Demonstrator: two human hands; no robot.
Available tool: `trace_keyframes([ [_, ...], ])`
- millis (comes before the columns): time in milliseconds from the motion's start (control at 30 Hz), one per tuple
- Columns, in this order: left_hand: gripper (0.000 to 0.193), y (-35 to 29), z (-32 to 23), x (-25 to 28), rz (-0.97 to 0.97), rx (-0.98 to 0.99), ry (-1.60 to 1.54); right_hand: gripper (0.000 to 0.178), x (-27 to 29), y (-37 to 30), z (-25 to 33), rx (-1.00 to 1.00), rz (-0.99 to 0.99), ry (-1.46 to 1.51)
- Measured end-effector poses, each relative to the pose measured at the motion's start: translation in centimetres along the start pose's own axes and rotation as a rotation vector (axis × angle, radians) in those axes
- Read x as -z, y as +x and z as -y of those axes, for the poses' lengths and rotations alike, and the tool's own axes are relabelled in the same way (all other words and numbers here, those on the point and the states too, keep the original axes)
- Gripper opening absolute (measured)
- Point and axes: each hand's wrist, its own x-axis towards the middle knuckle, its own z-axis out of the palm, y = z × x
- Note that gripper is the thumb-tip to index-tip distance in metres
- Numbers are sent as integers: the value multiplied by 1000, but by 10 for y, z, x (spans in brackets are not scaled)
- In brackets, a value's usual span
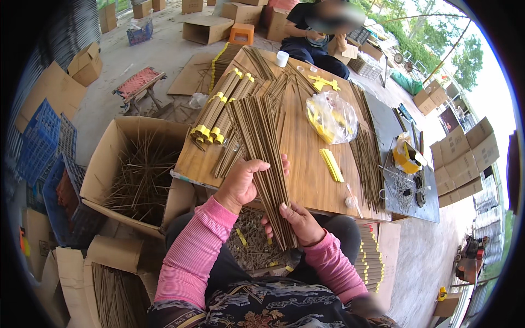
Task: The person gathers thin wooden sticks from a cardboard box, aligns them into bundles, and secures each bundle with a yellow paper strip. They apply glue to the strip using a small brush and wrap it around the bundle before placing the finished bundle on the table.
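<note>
A fanned bundle of thin brown sticks (pixel 261 142) slants across the front of the wooden table (pixel 303 183). My left hand (pixel 239 183) is closed around its middle, thumb on top. Lower down, my right hand (pixel 301 224) grips the same bundle near its near end, with the thumb pressed on the sticks. Just left of the bundle lie sticks tied into rolls with yellow bands (pixel 219 112). To the right are a clear plastic bag of yellow strips (pixel 332 117) and a stack of flat yellow strips (pixel 331 165).
A cardboard box of loose sticks (pixel 101 191) stands left of the table. More sticks (pixel 363 156) line the table's right side, beside a dark board (pixel 424 191) with scattered metal pieces. Across the table sits another person (pixel 317 38). Blue crates (pixel 41 136) are at far left.
</note>
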Motion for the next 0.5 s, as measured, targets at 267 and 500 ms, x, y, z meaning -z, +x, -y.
trace_keyframes([
  [267, 60, 4, 0, 7, 38, 83, -136, 43, 7, 1, -3, 23, 92, 182],
  [500, 62, 7, 2, 9, 112, 29, -149, 39, 4, -1, 0, 33, 105, 246],
])
